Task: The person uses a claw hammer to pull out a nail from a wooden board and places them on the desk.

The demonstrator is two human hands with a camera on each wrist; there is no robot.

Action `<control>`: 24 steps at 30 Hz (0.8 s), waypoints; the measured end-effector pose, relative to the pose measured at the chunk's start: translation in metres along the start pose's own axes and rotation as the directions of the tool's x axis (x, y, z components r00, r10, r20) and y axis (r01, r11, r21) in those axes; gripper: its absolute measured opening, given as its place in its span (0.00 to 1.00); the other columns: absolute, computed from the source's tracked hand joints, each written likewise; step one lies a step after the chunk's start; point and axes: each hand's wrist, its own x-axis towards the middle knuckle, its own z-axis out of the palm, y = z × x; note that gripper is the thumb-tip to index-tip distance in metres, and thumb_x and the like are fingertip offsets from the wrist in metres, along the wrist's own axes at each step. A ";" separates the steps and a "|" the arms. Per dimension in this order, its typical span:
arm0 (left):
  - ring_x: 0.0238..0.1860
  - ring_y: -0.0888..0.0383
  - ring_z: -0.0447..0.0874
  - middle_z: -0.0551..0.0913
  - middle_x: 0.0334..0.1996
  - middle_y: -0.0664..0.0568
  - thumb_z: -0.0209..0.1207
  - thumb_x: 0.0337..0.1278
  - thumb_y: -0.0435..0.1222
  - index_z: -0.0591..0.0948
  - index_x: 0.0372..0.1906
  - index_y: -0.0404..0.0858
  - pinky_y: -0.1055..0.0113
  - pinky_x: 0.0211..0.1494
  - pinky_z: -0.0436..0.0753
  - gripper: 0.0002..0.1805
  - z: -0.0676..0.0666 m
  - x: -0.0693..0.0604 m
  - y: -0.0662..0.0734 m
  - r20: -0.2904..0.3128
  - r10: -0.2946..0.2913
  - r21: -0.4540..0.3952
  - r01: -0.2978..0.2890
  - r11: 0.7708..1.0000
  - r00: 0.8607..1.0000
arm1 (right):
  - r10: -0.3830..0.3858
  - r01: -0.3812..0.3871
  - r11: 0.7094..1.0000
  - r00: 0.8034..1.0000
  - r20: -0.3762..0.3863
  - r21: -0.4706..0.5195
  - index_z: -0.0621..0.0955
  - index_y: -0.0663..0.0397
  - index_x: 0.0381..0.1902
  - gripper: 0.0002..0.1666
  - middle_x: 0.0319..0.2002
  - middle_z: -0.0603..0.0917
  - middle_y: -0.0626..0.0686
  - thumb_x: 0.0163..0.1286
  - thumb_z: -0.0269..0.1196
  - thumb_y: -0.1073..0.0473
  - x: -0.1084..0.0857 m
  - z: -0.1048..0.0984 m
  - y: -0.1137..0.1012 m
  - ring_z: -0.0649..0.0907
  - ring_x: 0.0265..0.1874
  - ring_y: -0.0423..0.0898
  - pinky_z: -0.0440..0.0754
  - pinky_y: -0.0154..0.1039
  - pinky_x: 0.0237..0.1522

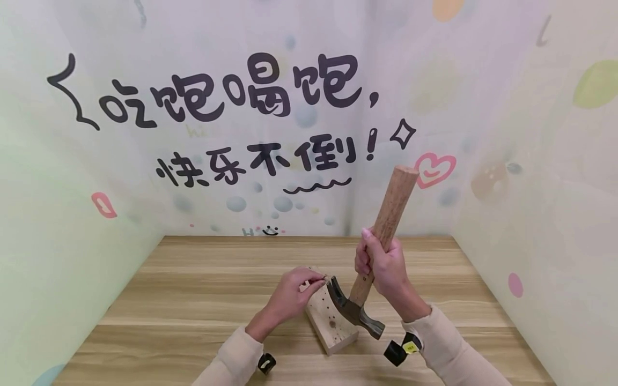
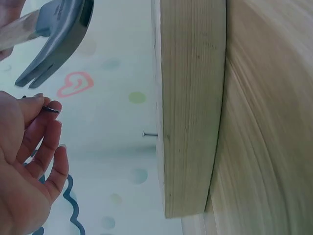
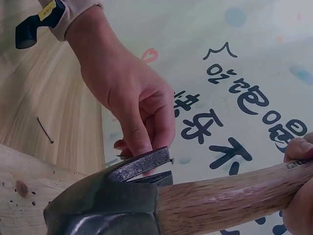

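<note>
My right hand (image 1: 388, 265) grips the wooden handle of a claw hammer (image 1: 396, 201), which is tilted with its metal head down and its claw toward my left hand. Between thumb and fingertips, my left hand (image 1: 288, 294) pinches a nail (image 2: 51, 109), close beside the claw tips. Below the hammer head lies a pale wooden block (image 1: 333, 339) on the table, its top dotted with holes and dark marks. One nail (image 2: 150, 134) stands upright in the block, seen in the left wrist view. The right wrist view shows another nail (image 3: 45, 129) lying on the table, slightly bent.
The wood-grain table (image 1: 203, 300) is bounded by a printed back wall (image 1: 318, 32) and by side walls at left and right. Black wrist devices (image 1: 266, 363) sit on both sleeves.
</note>
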 end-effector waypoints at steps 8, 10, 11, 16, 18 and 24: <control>0.34 0.65 0.80 0.86 0.35 0.56 0.64 0.63 0.35 0.86 0.43 0.38 0.72 0.36 0.80 0.07 -0.015 -0.011 -0.008 0.035 -0.194 0.012 0.194 0.981 0.980 | 0.000 0.001 1.000 1.000 0.012 -0.017 0.63 0.66 0.23 0.22 0.12 0.62 0.55 0.80 0.48 0.62 -0.006 -0.002 0.012 0.60 0.07 0.49 0.60 0.41 0.07; 0.32 0.65 0.79 0.85 0.33 0.57 0.64 0.62 0.34 0.86 0.43 0.38 0.72 0.35 0.80 0.07 -0.020 -0.013 -0.010 0.033 -0.249 0.014 0.248 0.969 0.968 | 0.004 -0.003 1.000 1.000 0.008 -0.028 0.63 0.67 0.22 0.23 0.12 0.62 0.55 0.80 0.48 0.62 -0.008 -0.002 0.016 0.61 0.07 0.49 0.60 0.41 0.07; 0.32 0.65 0.79 0.85 0.32 0.57 0.64 0.62 0.34 0.86 0.43 0.37 0.72 0.35 0.80 0.07 -0.022 -0.015 -0.011 0.029 -0.276 0.020 0.276 0.961 0.961 | 0.008 -0.008 0.999 1.000 0.005 -0.032 0.63 0.67 0.21 0.24 0.12 0.63 0.55 0.80 0.49 0.62 -0.008 -0.002 0.018 0.61 0.07 0.49 0.61 0.41 0.07; 0.30 0.63 0.79 0.85 0.28 0.56 0.65 0.61 0.32 0.86 0.40 0.36 0.71 0.33 0.77 0.05 -0.034 -0.021 -0.018 -0.013 -0.410 0.087 0.410 0.908 0.912 | 0.037 -0.036 0.998 0.999 0.006 -0.047 0.64 0.67 0.20 0.24 0.11 0.64 0.54 0.79 0.49 0.62 -0.010 -0.002 0.027 0.63 0.07 0.46 0.63 0.39 0.08; 0.29 0.64 0.78 0.84 0.27 0.56 0.65 0.60 0.32 0.86 0.38 0.36 0.71 0.33 0.77 0.04 -0.038 -0.024 -0.022 -0.029 -0.445 0.127 0.445 0.886 0.895 | 0.047 -0.046 0.998 0.999 0.007 -0.047 0.65 0.67 0.20 0.24 0.11 0.65 0.53 0.79 0.49 0.62 -0.010 -0.002 0.030 0.64 0.07 0.45 0.64 0.38 0.08; 0.28 0.64 0.80 0.85 0.26 0.57 0.67 0.58 0.34 0.85 0.34 0.38 0.65 0.34 0.80 0.03 -0.049 -0.034 -0.033 -0.038 -0.509 0.230 0.503 0.833 0.860 | 0.065 -0.065 0.997 0.998 -0.012 -0.038 0.64 0.68 0.19 0.25 0.11 0.65 0.52 0.78 0.50 0.62 -0.010 0.000 0.037 0.64 0.07 0.43 0.63 0.38 0.08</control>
